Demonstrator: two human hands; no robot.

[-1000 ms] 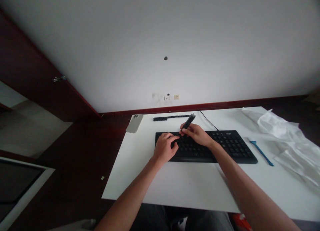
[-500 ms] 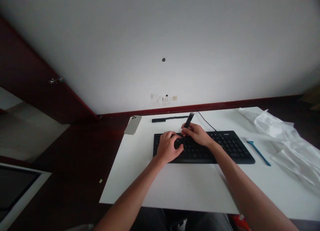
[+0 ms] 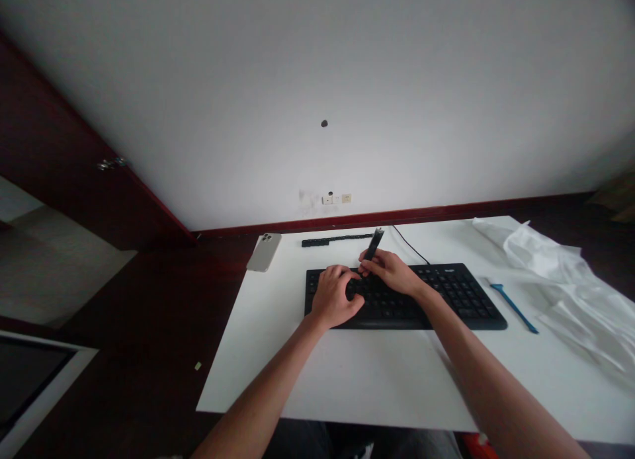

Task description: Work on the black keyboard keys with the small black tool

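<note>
Tabletop [image 3: 381,386]: keyboard [image 3: 461,293] beneath left hand [image 3: 335,297]

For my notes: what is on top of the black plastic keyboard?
The left hand is over the left part of the keyboard; the right hand, holding a slim black tool, is over its middle. What lies beneath them is covered.
</note>
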